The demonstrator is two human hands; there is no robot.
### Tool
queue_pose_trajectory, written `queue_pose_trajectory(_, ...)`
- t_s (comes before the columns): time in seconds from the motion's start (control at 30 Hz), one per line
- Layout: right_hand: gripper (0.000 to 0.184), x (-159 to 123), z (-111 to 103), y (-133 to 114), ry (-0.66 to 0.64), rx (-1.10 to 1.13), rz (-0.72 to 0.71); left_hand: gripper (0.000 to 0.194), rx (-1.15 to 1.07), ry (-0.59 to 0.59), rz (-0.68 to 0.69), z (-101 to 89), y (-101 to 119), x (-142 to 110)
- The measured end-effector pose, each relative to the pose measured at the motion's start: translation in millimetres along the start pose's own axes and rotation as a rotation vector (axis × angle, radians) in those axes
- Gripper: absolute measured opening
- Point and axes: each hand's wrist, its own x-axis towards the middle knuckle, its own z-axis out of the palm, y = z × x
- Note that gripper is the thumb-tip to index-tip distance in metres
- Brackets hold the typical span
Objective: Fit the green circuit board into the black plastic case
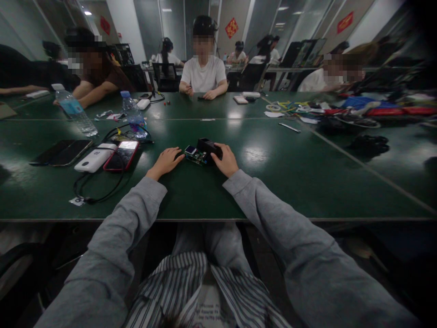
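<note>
A small green circuit board with a little square screen lies on the table in front of me. Just to its right, and partly behind it, sits a black box-like case. My left hand rests palm down at the board's left edge, fingers stretched out and holding nothing; whether its fingertips touch the board I cannot tell. Around the right end of the black case, my right hand has its thumb in front and its fingers over the far side. That hand hides part of the case.
On the left are a white power bank with a black cable, a red-edged phone, dark phones and two water bottles. A silver pen-like tool and tangled cables lie right. A person sits opposite.
</note>
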Motion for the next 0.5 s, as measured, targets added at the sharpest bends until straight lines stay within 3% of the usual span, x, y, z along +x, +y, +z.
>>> queue_pose_trajectory(0.5,0.043,-0.9,1.8,4.3,-0.066,-0.037,-0.020,0.063,0.013,0.003,0.003,-1.9,1.9,-0.6)
